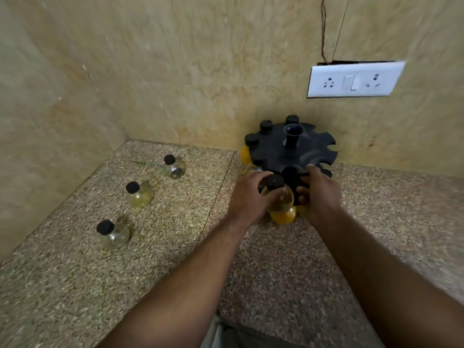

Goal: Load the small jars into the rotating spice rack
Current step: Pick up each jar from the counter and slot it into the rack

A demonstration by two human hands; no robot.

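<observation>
Left hand (251,194): we see its fingers curled round the bulb of a small round clear-glass jar with a black cap (278,194), gripping it from the jar's 9 o'clock side. The fingertips are hidden behind the glass.
Held jar: upright and yellowish inside, with its cap just beside the rack's rim at the rack's 6 o'clock. We cannot tell whether the neck sits in a notch.
Right hand (321,194): it grips the rim at about 5 o'clock, with the thumb (312,170) laid on top of the disc and the other fingers (302,193) curled close together against the edge below.
Round black plastic spice rack (303,151): a notched disc with a central tube post, standing on the counter by the back wall.
Loaded jars (251,139): three black caps sit in notches from 9 to 12 o'clock. Orange-yellow bulbs show beneath the disc at 9 and 6 o'clock.
Loose glass jars (138,194): three, black-capped, in a row well apart from the rack, out toward its 8 and 9 o'clock.
Speckled granite countertop (75,285): bears the rack and the loose jars.
White socket plate (351,80): on the beige wall, above the rack toward 1 o'clock.
</observation>
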